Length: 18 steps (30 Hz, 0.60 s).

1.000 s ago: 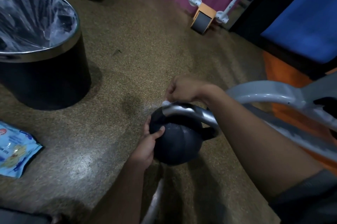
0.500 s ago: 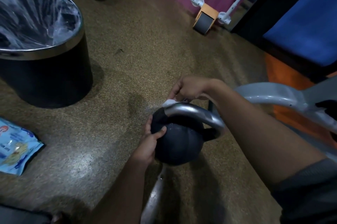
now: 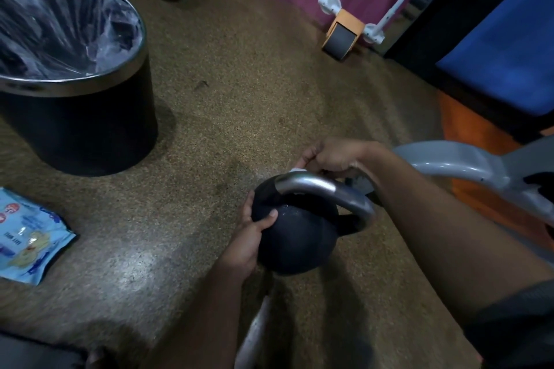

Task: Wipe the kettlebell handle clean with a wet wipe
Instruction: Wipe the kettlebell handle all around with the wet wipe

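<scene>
The kettlebell (image 3: pixel 295 236) stands on the floor (image 3: pixel 227 104) at centre, with the left hand (image 3: pixel 248 236) on its left side and the right hand (image 3: pixel 332 157) behind its handle (image 3: pixel 326 188). A lined bin (image 3: pixel 75 128) stands far left, and a wipes packet (image 3: pixel 27 236) lies in front of it. An ab roller (image 3: pixel 344 32) sits at the far wall, right of centre.

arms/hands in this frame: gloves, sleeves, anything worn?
Both hands bare: left hand and right hand show no gloves, rings, watch or bands. Both forearms are uncovered. A dark grey short sleeve shows at the right upper arm; the left arm's upper part is out of frame.
</scene>
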Available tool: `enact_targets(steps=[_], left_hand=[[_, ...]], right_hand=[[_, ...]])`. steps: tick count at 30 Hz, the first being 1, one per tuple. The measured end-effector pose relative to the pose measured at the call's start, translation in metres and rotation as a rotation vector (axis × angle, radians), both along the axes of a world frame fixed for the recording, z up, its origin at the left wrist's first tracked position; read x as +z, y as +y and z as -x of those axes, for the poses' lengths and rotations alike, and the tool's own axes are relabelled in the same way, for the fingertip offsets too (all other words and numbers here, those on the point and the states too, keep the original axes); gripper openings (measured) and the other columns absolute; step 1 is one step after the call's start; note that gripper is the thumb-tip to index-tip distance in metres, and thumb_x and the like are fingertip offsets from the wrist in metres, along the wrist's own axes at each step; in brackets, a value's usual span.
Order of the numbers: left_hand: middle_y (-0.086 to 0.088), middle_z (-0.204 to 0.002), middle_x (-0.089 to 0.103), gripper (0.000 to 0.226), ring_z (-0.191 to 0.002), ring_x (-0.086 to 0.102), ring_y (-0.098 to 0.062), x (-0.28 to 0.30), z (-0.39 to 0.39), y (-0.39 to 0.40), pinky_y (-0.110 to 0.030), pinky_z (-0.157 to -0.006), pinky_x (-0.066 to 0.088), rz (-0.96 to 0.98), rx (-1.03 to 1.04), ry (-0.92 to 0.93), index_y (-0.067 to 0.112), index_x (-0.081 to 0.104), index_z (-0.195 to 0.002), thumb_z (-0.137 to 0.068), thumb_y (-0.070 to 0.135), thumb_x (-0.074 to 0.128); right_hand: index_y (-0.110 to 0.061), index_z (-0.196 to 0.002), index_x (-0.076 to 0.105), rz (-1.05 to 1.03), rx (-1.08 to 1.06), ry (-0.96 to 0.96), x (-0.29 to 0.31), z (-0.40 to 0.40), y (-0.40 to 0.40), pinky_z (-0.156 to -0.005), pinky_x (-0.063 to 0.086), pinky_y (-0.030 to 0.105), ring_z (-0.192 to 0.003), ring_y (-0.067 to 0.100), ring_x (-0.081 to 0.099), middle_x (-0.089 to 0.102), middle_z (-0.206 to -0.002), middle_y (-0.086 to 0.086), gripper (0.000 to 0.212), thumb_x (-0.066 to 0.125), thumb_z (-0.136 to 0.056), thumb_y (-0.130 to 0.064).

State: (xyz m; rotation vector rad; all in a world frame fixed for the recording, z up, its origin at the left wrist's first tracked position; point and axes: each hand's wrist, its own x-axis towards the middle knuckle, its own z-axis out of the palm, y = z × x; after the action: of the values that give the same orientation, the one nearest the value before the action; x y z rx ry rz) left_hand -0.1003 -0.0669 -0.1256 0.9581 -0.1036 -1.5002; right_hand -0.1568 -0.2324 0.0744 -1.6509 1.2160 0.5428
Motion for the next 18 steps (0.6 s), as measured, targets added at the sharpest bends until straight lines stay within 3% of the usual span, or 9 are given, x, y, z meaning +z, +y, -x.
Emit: enact_targets(steps=[5, 8, 10, 14, 18], left_hand=[[0.005, -0.159, 0.044, 0.109, -0.138, 0.051, -0.027, -0.004, 0.0, -0.004, -0.055, -0.114, 0.044, 0.014, 0.005, 0.013, 0.047, 0.036, -0.154, -0.059, 0.039, 0.09], [0.005, -0.159, 0.043, 0.112, -0.139, 0.051, -0.026, -0.006, 0.001, -0.004, -0.055, -0.114, 0.044, 0.028, 0.014, 0.026, 0.047, 0.036, -0.154, -0.056, 0.041, 0.09], [0.006, -0.159, 0.044, 0.11, -0.139, 0.051, -0.027, -0.007, 0.001, -0.004, -0.057, -0.114, 0.044, 0.04, 0.011, 0.03, 0.049, 0.038, -0.153, -0.057, 0.042, 0.091], [0.003, -0.157, 0.047, 0.111, -0.138, 0.053, -0.027, -0.008, 0.001, -0.005, -0.057, -0.115, 0.043, 0.055, 0.029, 0.046, 0.045, 0.035, -0.156, -0.06, 0.037, 0.09], [0.001, -0.154, 0.051, 0.106, -0.136, 0.054, -0.029, -0.011, 0.001, -0.005, -0.056, -0.115, 0.043, 0.05, 0.024, 0.063, 0.043, 0.033, -0.157, -0.066, 0.03, 0.087]], right_hand=[[-0.007, -0.106, 0.069, -0.139, -0.082, 0.094, -0.016, 0.003, -0.002, -0.065, 0.057, 0.033, -0.077, 0.023, 0.068, 0.071, -0.092, 0.013, 0.02, 0.055, -0.092, -0.002], [-0.017, -0.092, 0.072, -0.17, -0.099, 0.108, -0.017, 0.004, -0.006, -0.069, 0.055, 0.033, -0.079, 0.023, 0.067, 0.071, -0.088, 0.008, 0.022, 0.054, -0.093, -0.005], [-0.016, -0.09, 0.073, -0.217, -0.109, 0.089, -0.016, 0.007, -0.01, -0.067, 0.056, 0.031, -0.078, 0.022, 0.068, 0.072, -0.087, 0.008, 0.023, 0.054, -0.091, -0.001], [-0.003, -0.11, 0.066, -0.226, -0.164, 0.117, -0.018, 0.012, -0.01, -0.055, 0.056, 0.029, -0.07, 0.022, 0.07, 0.071, -0.086, 0.011, 0.022, 0.054, -0.091, 0.0], [-0.005, -0.101, 0.066, -0.209, -0.201, 0.134, -0.021, 0.011, -0.01, -0.049, 0.056, 0.026, -0.061, 0.02, 0.07, 0.072, -0.077, 0.009, 0.015, 0.054, -0.093, -0.003]])
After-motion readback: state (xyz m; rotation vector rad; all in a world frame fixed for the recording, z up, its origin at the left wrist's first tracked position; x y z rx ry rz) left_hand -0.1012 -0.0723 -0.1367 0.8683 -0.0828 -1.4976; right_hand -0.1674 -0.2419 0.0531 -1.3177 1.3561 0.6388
